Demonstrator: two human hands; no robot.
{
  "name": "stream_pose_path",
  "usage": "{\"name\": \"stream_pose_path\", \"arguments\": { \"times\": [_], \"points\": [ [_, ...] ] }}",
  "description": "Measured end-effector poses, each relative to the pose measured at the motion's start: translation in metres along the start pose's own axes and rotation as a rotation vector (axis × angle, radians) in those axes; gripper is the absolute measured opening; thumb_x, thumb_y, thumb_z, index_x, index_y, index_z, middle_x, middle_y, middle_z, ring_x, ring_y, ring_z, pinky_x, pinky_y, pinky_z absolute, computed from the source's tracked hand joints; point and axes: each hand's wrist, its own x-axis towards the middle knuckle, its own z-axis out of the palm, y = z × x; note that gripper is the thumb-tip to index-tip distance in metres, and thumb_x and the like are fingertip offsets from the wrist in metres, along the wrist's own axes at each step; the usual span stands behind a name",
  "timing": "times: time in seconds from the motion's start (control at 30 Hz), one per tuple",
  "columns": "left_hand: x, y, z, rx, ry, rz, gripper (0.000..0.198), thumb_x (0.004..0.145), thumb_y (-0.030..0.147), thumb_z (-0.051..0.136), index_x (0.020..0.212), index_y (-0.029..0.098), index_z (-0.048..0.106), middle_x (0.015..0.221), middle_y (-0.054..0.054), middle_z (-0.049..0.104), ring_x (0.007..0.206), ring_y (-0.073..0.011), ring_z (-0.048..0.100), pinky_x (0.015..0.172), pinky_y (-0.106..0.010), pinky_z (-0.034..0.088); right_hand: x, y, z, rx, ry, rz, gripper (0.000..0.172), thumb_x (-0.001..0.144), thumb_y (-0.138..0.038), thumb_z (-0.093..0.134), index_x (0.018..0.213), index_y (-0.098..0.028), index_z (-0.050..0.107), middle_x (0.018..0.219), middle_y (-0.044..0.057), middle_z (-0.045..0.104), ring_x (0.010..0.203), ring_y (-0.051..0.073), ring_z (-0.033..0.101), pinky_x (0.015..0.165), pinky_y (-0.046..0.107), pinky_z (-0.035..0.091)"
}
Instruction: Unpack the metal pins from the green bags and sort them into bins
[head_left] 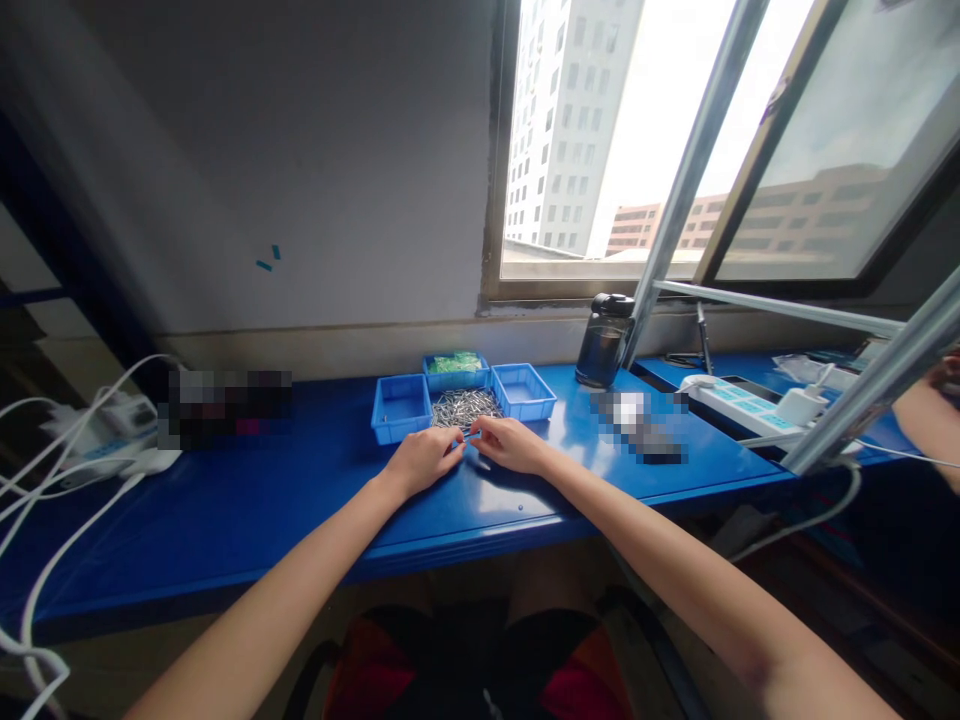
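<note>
White cables at far left on blue bench. Blue bin left of pins. Left hand palm down on bench, fingers curled, tips at near edge of pin pile. Right hand likewise curled, fingertips meeting left's; cannot tell whether either grips a pin. Second blue bin right of pile. Dark jar near window. White power strip further right.

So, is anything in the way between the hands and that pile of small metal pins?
Nothing visible. The left hand and right hand meet at the near edge of the pile of metal pins. The blue bins sit beside and behind the pile, not between.
</note>
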Motion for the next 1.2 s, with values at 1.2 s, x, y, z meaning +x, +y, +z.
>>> {"name": "stream_pose_path", "arguments": {
  "times": [1.2],
  "points": [
    [0.001,-0.009,0.006,-0.018,0.109,0.167,0.016,0.086,0.026,0.046,0.093,0.019,0.059,0.088,-0.002,0.061,0.081,-0.0138,0.059,0.071,-0.022,0.046,-0.001,0.001,0.007,0.004,-0.010,-0.051,0.017,0.089,-0.028,0.045,0.090,-0.018,0.059,0.071,0.003,0.064,0.064,0.013,0.057,0.059,0.020,0.037]
  ]
}}
